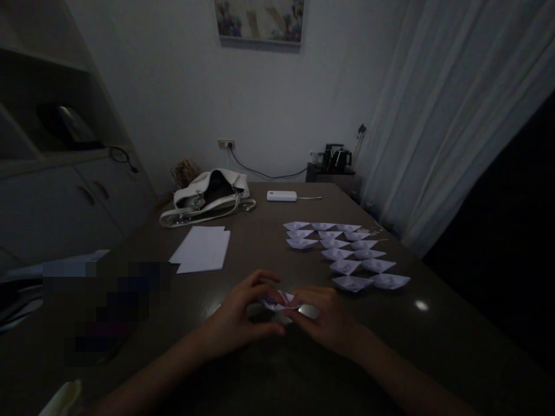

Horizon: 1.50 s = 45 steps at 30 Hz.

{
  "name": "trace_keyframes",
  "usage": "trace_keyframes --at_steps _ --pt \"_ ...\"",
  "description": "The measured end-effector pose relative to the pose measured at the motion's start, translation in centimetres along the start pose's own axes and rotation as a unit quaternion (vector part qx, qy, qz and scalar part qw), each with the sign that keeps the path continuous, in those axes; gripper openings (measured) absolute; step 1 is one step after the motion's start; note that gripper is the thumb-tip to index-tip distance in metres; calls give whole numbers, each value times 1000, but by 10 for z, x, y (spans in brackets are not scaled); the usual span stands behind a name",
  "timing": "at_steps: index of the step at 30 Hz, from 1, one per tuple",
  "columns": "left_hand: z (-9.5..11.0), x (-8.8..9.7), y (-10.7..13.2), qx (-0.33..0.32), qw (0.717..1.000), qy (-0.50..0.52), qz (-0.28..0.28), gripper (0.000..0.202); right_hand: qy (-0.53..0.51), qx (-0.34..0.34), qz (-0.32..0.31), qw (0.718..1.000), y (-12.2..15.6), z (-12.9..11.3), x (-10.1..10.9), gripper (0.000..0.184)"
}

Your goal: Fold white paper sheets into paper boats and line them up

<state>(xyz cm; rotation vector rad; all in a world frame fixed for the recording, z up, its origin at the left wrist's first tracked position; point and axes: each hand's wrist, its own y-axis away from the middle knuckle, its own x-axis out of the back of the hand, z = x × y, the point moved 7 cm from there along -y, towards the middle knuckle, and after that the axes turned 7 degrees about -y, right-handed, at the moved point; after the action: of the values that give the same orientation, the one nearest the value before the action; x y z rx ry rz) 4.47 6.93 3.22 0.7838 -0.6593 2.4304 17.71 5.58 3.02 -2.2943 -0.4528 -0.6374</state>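
A small folded white paper boat (269, 303) is held between my two hands just above the dark table, partly hidden by the fingers. My left hand (243, 309) curls around its left side, with fingers bent over the paper and the thumb held lower, a little apart from it. On the right end, my right hand (327, 315) pinches the paper between thumb and fingers. Several finished paper boats (344, 266) stand in uneven rows to the right, beyond my right hand. A few flat white paper sheets (206, 249) lie overlapping on the left.
The brown table (255, 242) reflects light near my hands. Farther back are a white handbag (212, 193) and a white device (281, 196) with a strap. Black kettles (338, 159) stand on a low cabinet behind. A pale curtain (433, 115) hangs at right.
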Motion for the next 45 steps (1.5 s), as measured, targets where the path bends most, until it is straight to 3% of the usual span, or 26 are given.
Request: trace_keyframes --at_steps 3,7,13,17,21,25,29,33,35,37,42,45 --pt "-6 -2 1 28 999 27 -1 17 -4 3 -18 1000 0 -3 0 11" --pt "-18 -2 3 83 996 37 26 26 -17 2 -8 1000 1 -3 2 10" --pt "-13 0 3 50 998 4 30 20 -27 -27 1 999 2 1 3 8" --pt "-11 -4 4 35 999 -2 27 20 -68 -60 8 996 2 3 3 7" --pt "-20 -3 7 104 988 54 95 21 -135 -121 32 983 5 12 0 24" --pt "-22 -5 8 136 979 107 107 27 -191 -150 62 968 7 19 -2 24" --pt "-22 -2 7 135 983 69 108 28 -221 -202 16 954 6 28 -11 20" --pt "-27 -6 4 163 984 52 49 27 -235 -245 -34 940 7 37 -17 22" --pt "-27 -10 3 170 985 34 -7 24 -219 -245 -37 944 7 36 -17 20" --pt "-25 -12 3 162 986 3 -28 21 -190 -243 -35 951 6 33 -16 19" --pt "-19 -6 8 164 985 25 54 21 -98 -174 -3 980 3 15 -10 20" --pt "-17 -5 9 169 982 43 78 21 -168 -195 36 966 6 23 -11 20"
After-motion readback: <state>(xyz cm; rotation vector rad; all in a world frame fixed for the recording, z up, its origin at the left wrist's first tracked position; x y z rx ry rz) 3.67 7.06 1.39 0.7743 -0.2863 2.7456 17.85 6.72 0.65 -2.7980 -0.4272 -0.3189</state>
